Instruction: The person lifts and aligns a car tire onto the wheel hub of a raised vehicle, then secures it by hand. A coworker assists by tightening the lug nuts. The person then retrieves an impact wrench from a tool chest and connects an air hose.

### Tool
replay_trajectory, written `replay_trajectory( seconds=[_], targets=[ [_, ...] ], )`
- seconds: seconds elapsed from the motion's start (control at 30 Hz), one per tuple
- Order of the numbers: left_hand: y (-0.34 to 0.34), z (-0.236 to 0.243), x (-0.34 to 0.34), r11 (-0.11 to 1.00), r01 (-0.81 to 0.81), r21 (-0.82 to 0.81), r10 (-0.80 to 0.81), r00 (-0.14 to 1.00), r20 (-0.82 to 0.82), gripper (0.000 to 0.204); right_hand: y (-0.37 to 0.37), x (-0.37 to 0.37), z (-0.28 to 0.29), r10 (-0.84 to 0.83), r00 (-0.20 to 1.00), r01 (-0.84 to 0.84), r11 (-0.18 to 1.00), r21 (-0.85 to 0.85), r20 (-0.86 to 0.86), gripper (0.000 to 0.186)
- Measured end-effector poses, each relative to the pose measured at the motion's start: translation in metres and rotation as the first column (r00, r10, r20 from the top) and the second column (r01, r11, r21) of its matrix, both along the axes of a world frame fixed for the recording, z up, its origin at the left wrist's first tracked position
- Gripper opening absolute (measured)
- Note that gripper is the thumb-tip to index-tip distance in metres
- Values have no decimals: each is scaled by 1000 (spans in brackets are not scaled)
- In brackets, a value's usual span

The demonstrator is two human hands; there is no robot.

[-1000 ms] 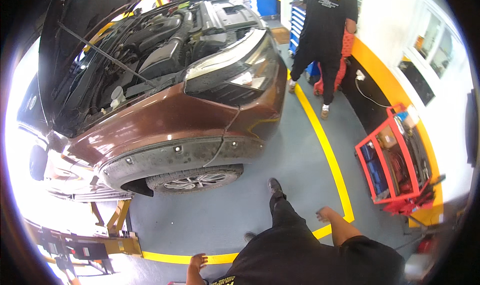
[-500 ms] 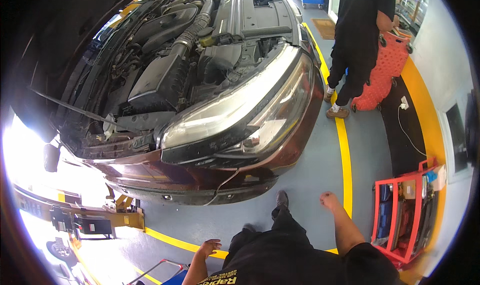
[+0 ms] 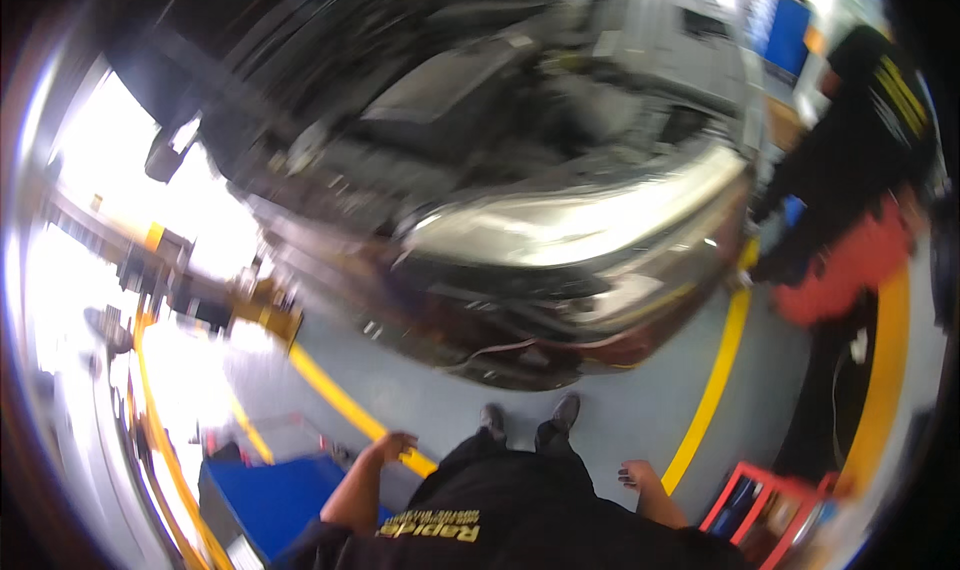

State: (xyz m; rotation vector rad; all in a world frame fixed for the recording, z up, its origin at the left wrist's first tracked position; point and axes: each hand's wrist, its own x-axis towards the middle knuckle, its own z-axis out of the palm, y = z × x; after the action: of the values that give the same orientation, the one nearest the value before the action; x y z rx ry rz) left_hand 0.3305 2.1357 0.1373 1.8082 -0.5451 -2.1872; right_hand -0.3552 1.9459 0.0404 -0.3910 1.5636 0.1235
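Observation:
My left hand (image 3: 396,445) hangs beside my body with its fingers loosely stretched and nothing in them; the nearest thing is a blue-topped cart (image 3: 275,500) beside that forearm. On the other side, my right hand (image 3: 633,473) hangs low over the grey floor, fingers loosely apart and holding nothing. In front of me stands a dark red car (image 3: 660,340) with its hood raised. Its headlight (image 3: 560,230) and engine bay (image 3: 430,100) are smeared by motion. Neither hand touches the car.
A co-worker in black (image 3: 850,130) stands at the right by a red wheeled creeper (image 3: 850,270). A red tool rack (image 3: 760,515) is at lower right. Yellow lines (image 3: 712,410) cross the floor. A yellow lift arm (image 3: 268,315) lies left, a blue cabinet (image 3: 788,35) far right.
My view has turned left, so the car and co-worker sit further right. More of the blue-topped cart shows. My feet now stand side by side; my right hand hangs lower, closer to my body.

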Motion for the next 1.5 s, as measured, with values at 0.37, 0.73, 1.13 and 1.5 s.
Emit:
replay_trajectory(
  seconds=[0.37,0.73,1.13,1.5],
  targets=[
    [104,46,-88,929,-369,33,328,860,390,49,-77,45,14,480,877,-470,860,-198,1,19],
    [340,-43,-99,700,-696,161,614,701,362,39,9,218,46,543,838,-532,786,-314,-60,29],
    [316,-36,7,651,-737,182,606,648,462,38,122,147,69,416,895,-432,718,-546,-161,32],
    [67,37,-150,982,-170,-84,190,884,428,39,244,-112,-18,-26,997,11,975,-223,-66,35]
  ],
)
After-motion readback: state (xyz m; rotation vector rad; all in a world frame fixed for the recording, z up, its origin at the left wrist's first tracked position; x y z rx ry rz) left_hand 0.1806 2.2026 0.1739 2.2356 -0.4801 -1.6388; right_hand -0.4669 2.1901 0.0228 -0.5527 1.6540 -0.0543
